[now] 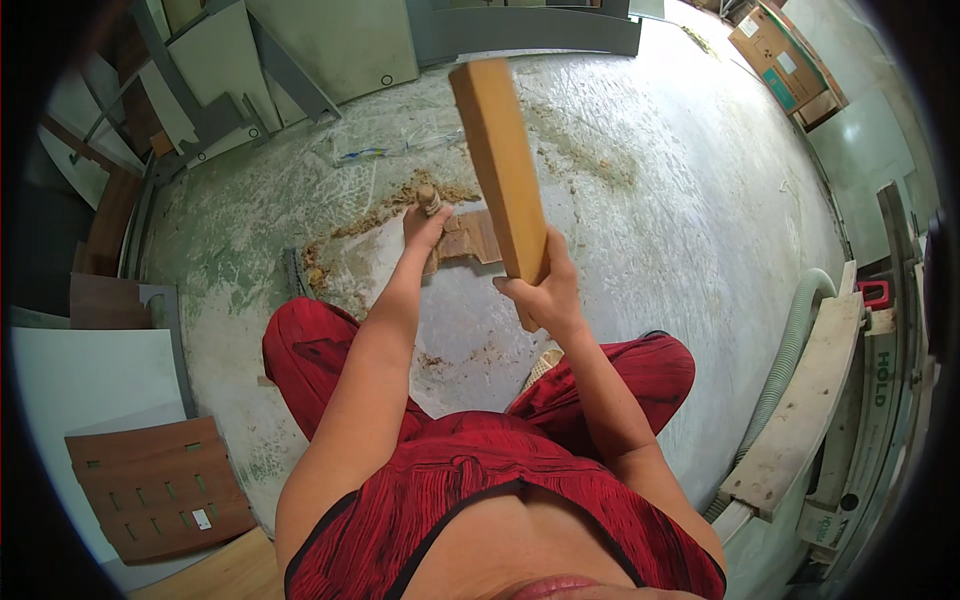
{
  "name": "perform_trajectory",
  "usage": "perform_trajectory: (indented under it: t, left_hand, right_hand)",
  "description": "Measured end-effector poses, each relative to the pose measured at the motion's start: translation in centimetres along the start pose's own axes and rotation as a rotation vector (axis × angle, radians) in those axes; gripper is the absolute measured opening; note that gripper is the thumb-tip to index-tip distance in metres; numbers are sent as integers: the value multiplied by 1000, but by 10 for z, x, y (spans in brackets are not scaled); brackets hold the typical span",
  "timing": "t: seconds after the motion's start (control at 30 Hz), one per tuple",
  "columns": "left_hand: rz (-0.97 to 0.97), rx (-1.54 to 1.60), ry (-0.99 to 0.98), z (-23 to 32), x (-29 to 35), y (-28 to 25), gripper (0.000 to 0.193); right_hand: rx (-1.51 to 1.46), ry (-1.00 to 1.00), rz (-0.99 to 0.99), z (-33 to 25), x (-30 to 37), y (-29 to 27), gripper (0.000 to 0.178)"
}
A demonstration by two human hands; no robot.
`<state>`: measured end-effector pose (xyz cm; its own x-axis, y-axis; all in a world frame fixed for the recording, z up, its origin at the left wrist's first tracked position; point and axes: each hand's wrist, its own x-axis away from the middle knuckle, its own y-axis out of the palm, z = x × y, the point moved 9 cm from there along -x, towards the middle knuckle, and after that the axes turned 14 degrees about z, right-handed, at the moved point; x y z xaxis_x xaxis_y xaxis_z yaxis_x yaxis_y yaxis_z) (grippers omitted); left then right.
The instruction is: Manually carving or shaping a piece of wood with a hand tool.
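My left hand (425,228) is wrapped round the round wooden handle of a chisel (428,198), held upright at the left part of a brown wooden board (472,238). Its blade is hidden below my fist. The board lies on the floor in front of my legs, and its near edge has an uneven notch. In my right hand (550,290) is a thick rectangular wooden block (503,165), gripped near its lower end and raised to the right of the chisel. The block is apart from the chisel handle.
Wood shavings (375,215) lie scattered on the concrete floor around the board. Grey and white panels (330,50) lean at the far left. A slotted brown panel (160,490) lies at the near left. On the right are a ribbed hose (790,350) and a cardboard box (785,60).
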<state>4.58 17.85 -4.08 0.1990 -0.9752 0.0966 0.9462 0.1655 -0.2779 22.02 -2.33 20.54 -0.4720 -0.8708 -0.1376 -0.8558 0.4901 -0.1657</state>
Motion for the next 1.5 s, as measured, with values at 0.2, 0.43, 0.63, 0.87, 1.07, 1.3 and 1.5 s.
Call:
perform_trajectory:
  t: [0.2,0.43,0.63,0.87,1.07,1.3,1.5]
  left_hand:
    - [-24,1,53,6,-3,17,38]
    - [-101,514,-136,3,0,25,37]
    - [-72,120,48,7,-2,23,39]
    - [-69,23,88,-9,-10,33,50]
    - [-111,21,57,11,0,30,49]
    - [-84,273,108,-21,-21,9,37]
    - [-69,110,-310,-80,-47,4,33]
  right_hand:
    - [419,-256,-15,26,10,8,75]
    - [450,-120,-152,34,3,19,77]
    - [142,-258,50,21,2,12,78]
    - [495,-101,-162,40,-5,18,80]
    - [127,-102,38,38,-6,9,77]
    - [561,100,-243,55,-2,24,70]
    - [67,92,-70,14,-14,7,67]
